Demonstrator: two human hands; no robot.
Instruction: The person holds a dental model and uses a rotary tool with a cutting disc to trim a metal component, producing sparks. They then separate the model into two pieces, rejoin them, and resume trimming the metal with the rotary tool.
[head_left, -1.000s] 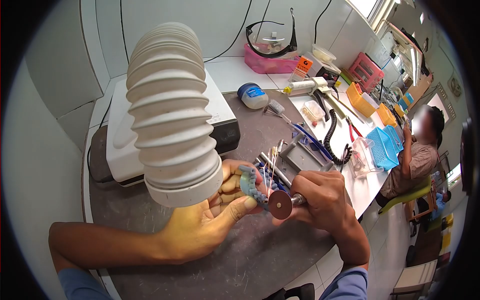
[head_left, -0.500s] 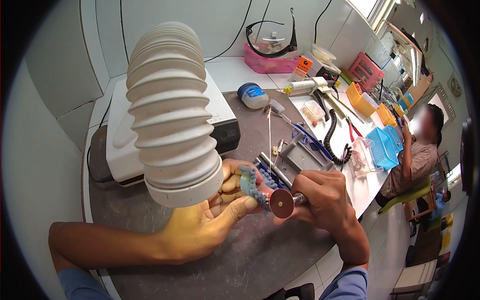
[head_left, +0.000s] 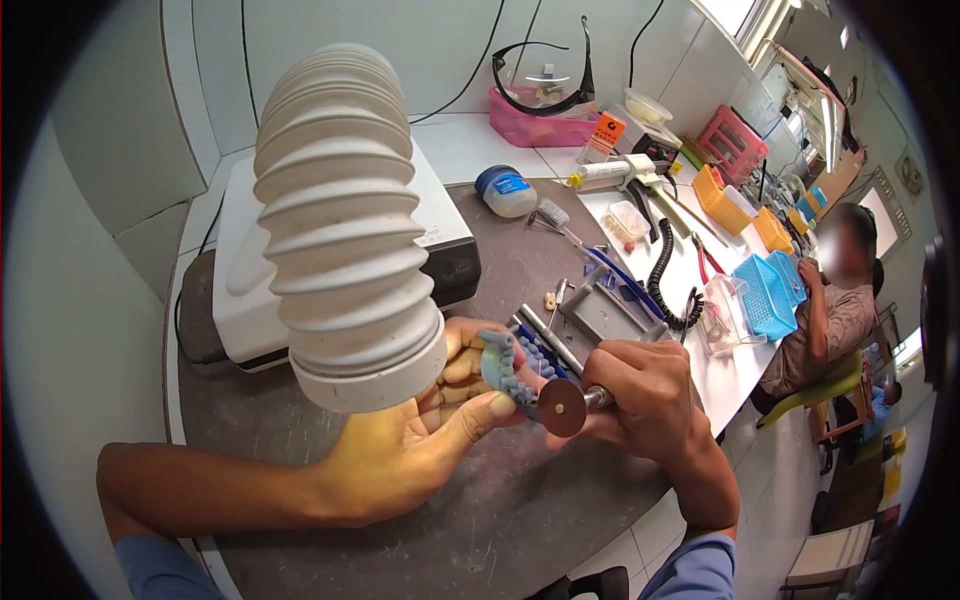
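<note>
Left hand: Our left hand [head_left: 445, 425] is half curled, thumb and fingers closed on a blue-grey model [head_left: 496, 362].
Model position: We have it over the dark mat [head_left: 450, 540], mid-scene, just right of the hose [head_left: 345, 220] mouth.
Right hand: Our right hand [head_left: 640, 405] is curled tight around a metal hand tool [head_left: 598, 398]; most of the handle is hidden in the grip.
Disc edge: The brown disc [head_left: 561, 408] on the tool stands just beside the model's right edge; we cannot tell whether they touch.
Left limit: The hose and the white machine [head_left: 235, 270] bound us on the far left.
Far limit: Metal rods [head_left: 553, 340] lie close beyond the model; the grey tray [head_left: 605, 305] lies right of them, the jar [head_left: 507, 192] farther off.
Near room: Mat surface extends between our two forearms.
Right limit: The mat's curved edge runs near our right wrist, with floor tiles [head_left: 650, 525] past it.
</note>
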